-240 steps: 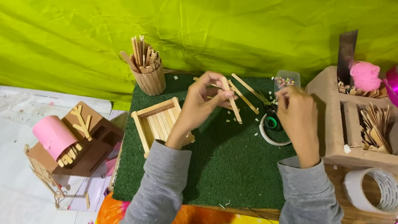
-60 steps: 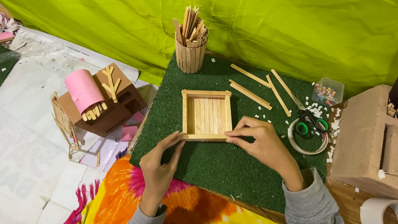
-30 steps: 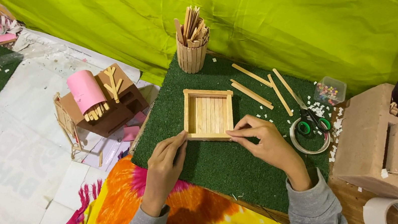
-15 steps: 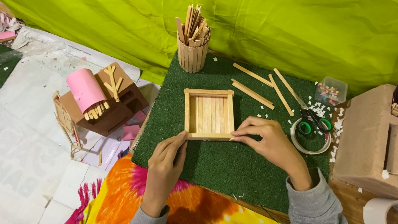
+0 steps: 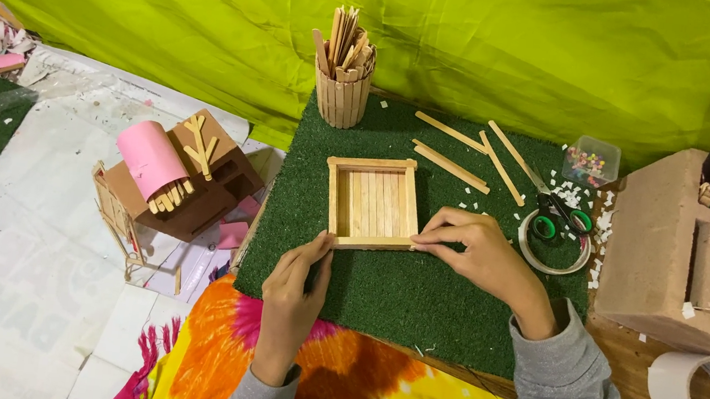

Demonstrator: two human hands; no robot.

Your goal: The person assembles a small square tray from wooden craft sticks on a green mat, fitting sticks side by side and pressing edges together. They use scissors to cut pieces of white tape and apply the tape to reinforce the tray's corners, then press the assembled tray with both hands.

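A square tray of wooden craft sticks [image 5: 371, 201] lies flat on a green turf mat [image 5: 380, 293]. My left hand [image 5: 295, 287] rests on the mat with its fingertips against the near-left corner of the tray. My right hand [image 5: 474, 255] pinches the right end of the tray's near edge stick. Loose craft sticks [image 5: 460, 154] lie on the mat beyond the tray.
A stick-built cup full of craft sticks [image 5: 343, 72] stands at the mat's far edge. Scissors [image 5: 562, 214] lie over a tape ring [image 5: 548, 246] at right, beside a small clear box [image 5: 590, 161]. A cardboard organiser [image 5: 665, 247] and tape roll [image 5: 705, 396] stand right. A cardboard model with pink roll [image 5: 173, 177] sits left.
Eight seconds ago both hands were raised over the mat's far side. Since two seconds ago the left hand slid up to the tray's corner; the right hand stays on the near edge.
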